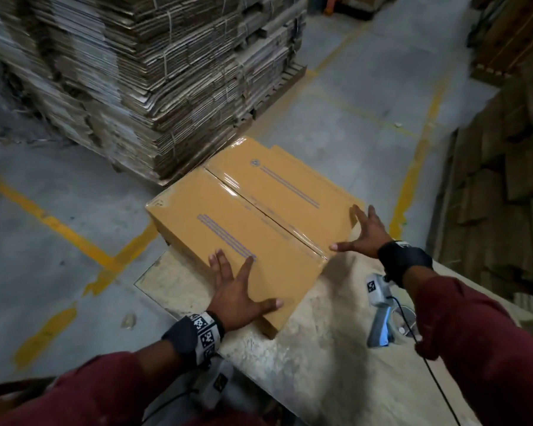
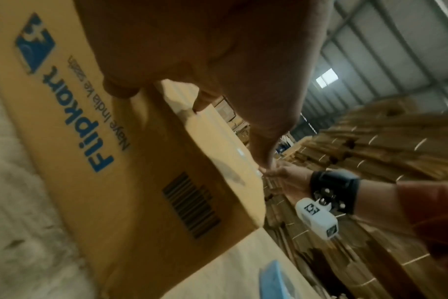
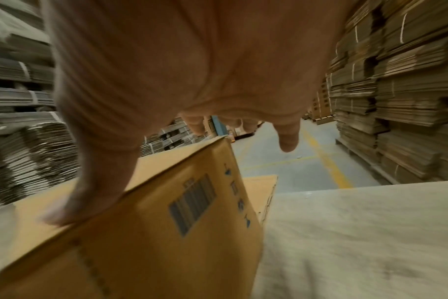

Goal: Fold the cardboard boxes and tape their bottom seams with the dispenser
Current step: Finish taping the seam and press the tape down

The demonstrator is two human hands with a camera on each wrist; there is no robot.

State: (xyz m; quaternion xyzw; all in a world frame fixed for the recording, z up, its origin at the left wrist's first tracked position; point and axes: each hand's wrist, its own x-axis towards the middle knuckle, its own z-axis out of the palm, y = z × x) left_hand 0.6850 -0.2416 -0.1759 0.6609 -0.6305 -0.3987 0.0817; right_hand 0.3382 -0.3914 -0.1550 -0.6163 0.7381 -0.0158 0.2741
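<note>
Hands lie on a brown cardboard box [image 1: 246,216] that sits on the pale bench [image 1: 336,348], with its far end sticking out past the bench edge. Left hand [image 1: 239,290] rests flat on the near top flap, its fingers [image 1: 217,264] spread wide and the thumb along the near edge. Right hand [image 1: 366,233] touches the right end of the box, its fingers [image 1: 359,215] also spread, thumb by the end of the shiny tape [image 1: 259,207] that runs along the middle seam between the two hands. Just beside and below the right wrist, a tape dispenser [image 1: 382,327] lies on the bench. Past the fingertips stand tall stacks of flat cardboard [image 1: 154,72] on the grey floor [image 1: 59,195].
</note>
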